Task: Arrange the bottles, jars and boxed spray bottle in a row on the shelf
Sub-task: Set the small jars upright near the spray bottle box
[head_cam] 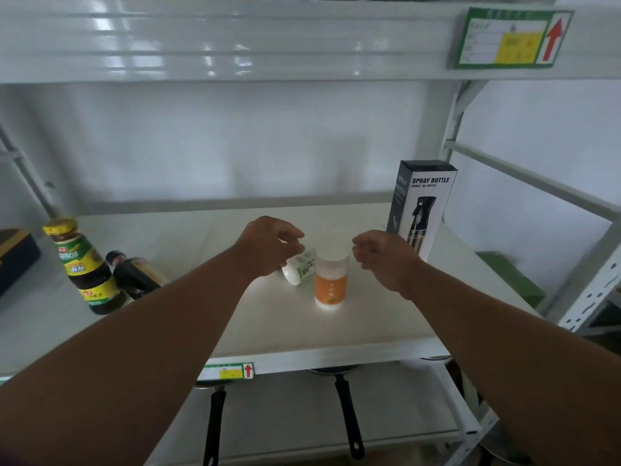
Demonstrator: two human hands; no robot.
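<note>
A pale grey metal shelving unit [302, 42] fills the frame; its upper beam crosses the top and catches streaks of glare; a green-bordered label with a red arrow [512, 37] sits at the upper right; a smaller such label [232, 370] is on the front edge of the white shelf board [336, 327] at lower centre; behind is a plain white wall [235, 142]; perforated uprights [598, 290] stand at the right; two black pan handles [347, 415] hang below.
</note>
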